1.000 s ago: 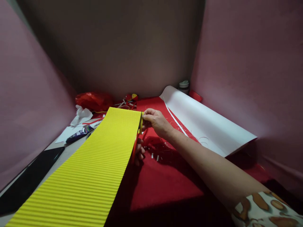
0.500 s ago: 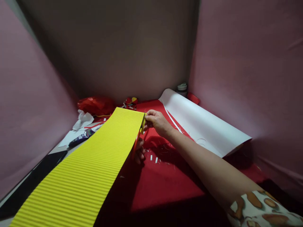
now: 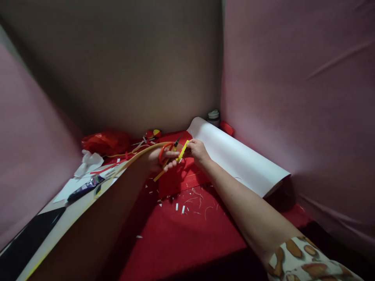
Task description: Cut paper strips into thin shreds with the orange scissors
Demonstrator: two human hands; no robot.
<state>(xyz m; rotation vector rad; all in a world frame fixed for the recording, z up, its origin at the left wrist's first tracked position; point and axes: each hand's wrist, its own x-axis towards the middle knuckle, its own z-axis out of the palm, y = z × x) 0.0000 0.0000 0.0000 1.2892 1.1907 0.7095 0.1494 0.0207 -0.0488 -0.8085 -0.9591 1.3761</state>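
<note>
Small yellow corrugated strip (image 3: pixel 183 150) is pinched between the thumb and fingers of my right hand (image 3: pixel 199 151). Close on its left, my left hand (image 3: pixel 170 160) is closed around orange-handled scissors (image 3: pixel 163 151), whose dark blades point up and away. The left fingertips reach the strip's lower end; whether they grip it too I cannot tell. A large yellow corrugated sheet (image 3: pixel 137 157) is seen nearly edge-on beside my left hand, curving down to the lower left. Its ribbed face is turned out of view. A narrow yellowish piece (image 3: pixel 159 175) sticks out below the left hand.
Red corrugated card (image 3: pixel 187 181) lies beneath the hands on a red cloth (image 3: pixel 187 238) dotted with paper scraps. A white paper roll (image 3: pixel 234 156) lies to the right, a lidded cup (image 3: pixel 213 117) behind it. Left stand a red plastic bag (image 3: pixel 105 142) and a dark patterned packet (image 3: pixel 84 188).
The yellow sheet has swung from face-up to edge-on, uncovering my left hand and the scissors. The small strip, at the sheet's edge before, is now apart from it in my right hand.
</note>
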